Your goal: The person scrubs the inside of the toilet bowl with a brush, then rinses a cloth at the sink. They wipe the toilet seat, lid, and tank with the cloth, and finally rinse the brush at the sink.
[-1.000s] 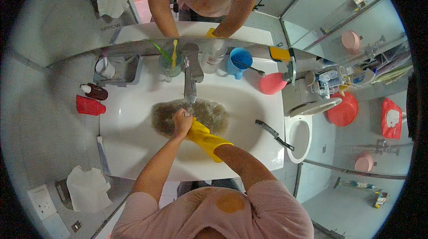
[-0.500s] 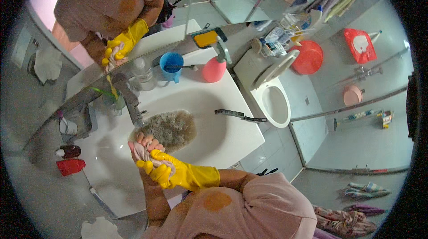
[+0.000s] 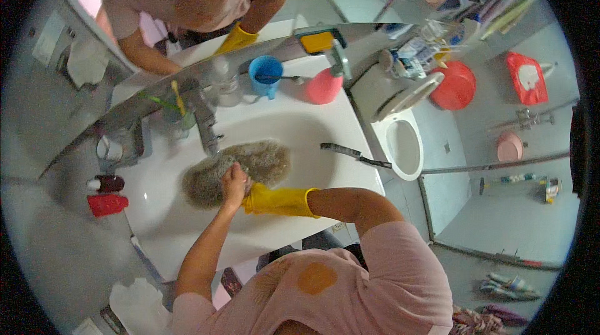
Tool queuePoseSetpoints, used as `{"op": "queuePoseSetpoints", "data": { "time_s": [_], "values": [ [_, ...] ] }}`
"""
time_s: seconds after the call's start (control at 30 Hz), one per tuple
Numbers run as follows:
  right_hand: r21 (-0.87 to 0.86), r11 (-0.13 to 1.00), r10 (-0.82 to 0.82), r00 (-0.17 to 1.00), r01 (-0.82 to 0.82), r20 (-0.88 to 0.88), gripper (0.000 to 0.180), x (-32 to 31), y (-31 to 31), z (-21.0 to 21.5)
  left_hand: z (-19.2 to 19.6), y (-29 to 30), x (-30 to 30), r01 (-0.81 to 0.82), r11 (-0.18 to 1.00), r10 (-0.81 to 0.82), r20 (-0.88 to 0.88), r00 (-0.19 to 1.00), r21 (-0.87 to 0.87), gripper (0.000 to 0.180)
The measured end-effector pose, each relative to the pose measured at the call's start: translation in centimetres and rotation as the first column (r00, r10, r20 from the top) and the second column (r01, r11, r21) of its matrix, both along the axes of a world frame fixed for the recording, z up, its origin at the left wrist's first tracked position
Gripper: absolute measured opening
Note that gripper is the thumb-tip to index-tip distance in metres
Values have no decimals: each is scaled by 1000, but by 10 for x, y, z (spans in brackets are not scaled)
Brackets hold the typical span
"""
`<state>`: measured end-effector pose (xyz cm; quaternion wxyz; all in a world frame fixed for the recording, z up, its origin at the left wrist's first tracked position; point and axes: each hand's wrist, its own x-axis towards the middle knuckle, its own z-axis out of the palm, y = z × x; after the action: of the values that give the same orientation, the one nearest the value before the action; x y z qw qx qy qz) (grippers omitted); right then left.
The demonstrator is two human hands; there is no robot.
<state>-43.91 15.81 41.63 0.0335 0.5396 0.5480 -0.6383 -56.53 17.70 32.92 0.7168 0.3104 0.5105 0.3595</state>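
Grey, foamy water (image 3: 265, 157) lies in the bottom of the white sink (image 3: 306, 132). My bare left hand (image 3: 234, 184) is down at the water's near edge, its fingers curled closed. Pressed close beside it on the right is my right hand (image 3: 257, 200) in a yellow rubber glove, its fingers hidden in the water and behind the left hand. The wet cloth seen before is out of sight, so what the hands hold is hidden. The tap (image 3: 207, 129) stands just beyond them. A thin black brush (image 3: 355, 155) rests across the sink's right rim.
Along the back ledge stand a clear bottle (image 3: 226, 88), a blue cup (image 3: 265, 74) with a brush across it, and a pink spray bottle (image 3: 324, 87). A dark red bottle (image 3: 109, 184) and a red packet (image 3: 107, 205) are at the left. Right of the sink is a toilet (image 3: 402, 146).
Both hands have gone down and away from me, from above the sink's near side into the water. The pale pink cloth they were gripping has dropped from view. The whole view has shifted slightly.
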Motion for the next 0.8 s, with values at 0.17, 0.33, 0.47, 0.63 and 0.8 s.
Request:
{"op": "queuePoseSetpoints", "data": {
  "time_s": [0.17,0.33,0.47,0.63,0.8],
  "values": [
    [452,883,-26,946,-131,324,42,8,-23,-44,-67,-1,9,-284,959,267,-327,907,-4,40],
    [214,971,-175,918,102,355,49,55,-47,-46,-80,-17,-34,409,803,179,-830,527,433,33],
    [467,882,-123,932,-55,341,47,99,-71,-90,-84,-10,-32,747,659,-35,-989,146,87,43],
    [332,927,-279,909,171,311,52,103,-68,-86,-111,1,-26,814,449,-293,-921,-256,-369,44],
    [208,957,-265,899,202,349,66,82,-55,-5,-117,7,-45,885,441,47,-981,-187,-148,34]
  ]
}}
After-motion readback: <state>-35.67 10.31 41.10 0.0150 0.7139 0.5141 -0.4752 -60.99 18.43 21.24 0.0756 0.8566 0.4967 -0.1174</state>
